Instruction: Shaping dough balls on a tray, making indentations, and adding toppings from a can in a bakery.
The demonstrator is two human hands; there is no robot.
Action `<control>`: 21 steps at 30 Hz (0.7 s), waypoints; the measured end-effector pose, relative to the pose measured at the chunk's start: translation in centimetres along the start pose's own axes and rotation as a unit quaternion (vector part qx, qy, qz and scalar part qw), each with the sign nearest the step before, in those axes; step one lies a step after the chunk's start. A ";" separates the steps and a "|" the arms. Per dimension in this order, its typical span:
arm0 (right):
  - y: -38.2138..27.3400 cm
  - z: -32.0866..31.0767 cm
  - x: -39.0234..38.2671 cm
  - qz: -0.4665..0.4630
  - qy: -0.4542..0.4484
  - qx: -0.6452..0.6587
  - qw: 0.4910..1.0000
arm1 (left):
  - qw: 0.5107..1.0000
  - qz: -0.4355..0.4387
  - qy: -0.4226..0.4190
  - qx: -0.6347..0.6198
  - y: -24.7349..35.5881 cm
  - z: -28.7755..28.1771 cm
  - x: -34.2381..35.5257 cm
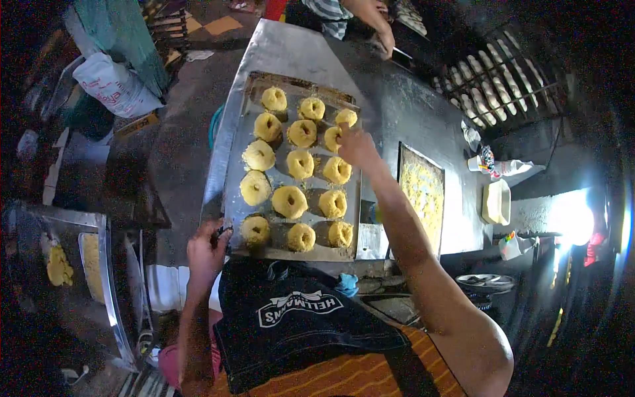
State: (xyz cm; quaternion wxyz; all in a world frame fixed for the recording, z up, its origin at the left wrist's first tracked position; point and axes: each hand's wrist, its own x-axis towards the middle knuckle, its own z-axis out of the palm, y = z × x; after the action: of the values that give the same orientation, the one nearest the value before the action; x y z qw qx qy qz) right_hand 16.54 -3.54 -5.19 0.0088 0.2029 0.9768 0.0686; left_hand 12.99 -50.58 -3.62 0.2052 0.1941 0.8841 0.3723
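Observation:
A metal baking tray (311, 257) lies on the table in front of me, with several yellow, crumb-coated dough rings (301, 164) set out in rows. My right hand (358, 147) reaches over the tray's right side, fingers bunched, their tips at the dough ring (333, 139) second from the far end; part of that ring is hidden by the hand. At the tray's near left corner, my left hand (206, 249) is closed around something small and dark that I cannot make out. One ring (254, 188) in the left row touches its neighbour.
Right of the tray, a second tray (399, 169) carries yellow crumbs, partly behind my forearm. A co-worker's hand (382, 40) is over the far table. Racks of pale dough pieces (486, 86) stand at far right. A cream tub (496, 202) sits by the right table edge.

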 end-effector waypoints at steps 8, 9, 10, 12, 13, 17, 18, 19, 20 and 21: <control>2.3 -4.4 2.2 0.116 0.075 0.155 0.978 | 0.997 0.064 0.043 -0.029 -2.1 1.2 0.2; 1.9 -4.9 2.0 0.119 0.066 0.143 0.980 | 0.994 0.086 0.059 -0.035 -2.5 1.3 0.2; 1.5 -5.1 1.7 0.120 0.067 0.144 0.980 | 0.994 0.087 0.059 -0.034 -2.3 1.3 0.1; 1.0 -5.0 1.5 0.105 0.052 0.119 0.986 | 0.991 0.115 0.073 0.011 -1.8 1.1 0.0; 1.4 -4.4 1.8 0.106 0.052 0.120 0.986 | 0.990 0.117 0.072 0.012 -1.5 0.9 0.1; 2.2 -1.4 2.9 0.053 0.049 0.072 0.995 | 0.995 0.085 0.038 -0.018 -1.5 0.9 0.3; 1.7 -1.1 3.3 0.036 0.041 0.028 0.998 | 0.993 0.102 0.063 -0.014 -1.9 1.1 0.2; 1.3 -0.9 3.8 0.033 0.038 0.029 0.998 | 0.993 0.098 0.063 -0.013 -2.2 1.2 0.3; 1.4 -0.5 4.3 0.026 0.012 -0.001 1.000 | 0.991 0.110 0.071 -0.007 -2.2 1.3 0.3; 1.4 -0.1 4.9 0.017 -0.013 -0.032 0.999 | 0.989 0.122 0.079 -0.001 -2.2 1.2 0.3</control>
State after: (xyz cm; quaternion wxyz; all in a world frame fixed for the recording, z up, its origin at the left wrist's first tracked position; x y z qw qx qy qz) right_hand 12.60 -0.31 -4.83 0.0274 0.2204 0.9702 0.0974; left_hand 12.95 -51.16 -6.14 0.0883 0.2701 0.8669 0.4095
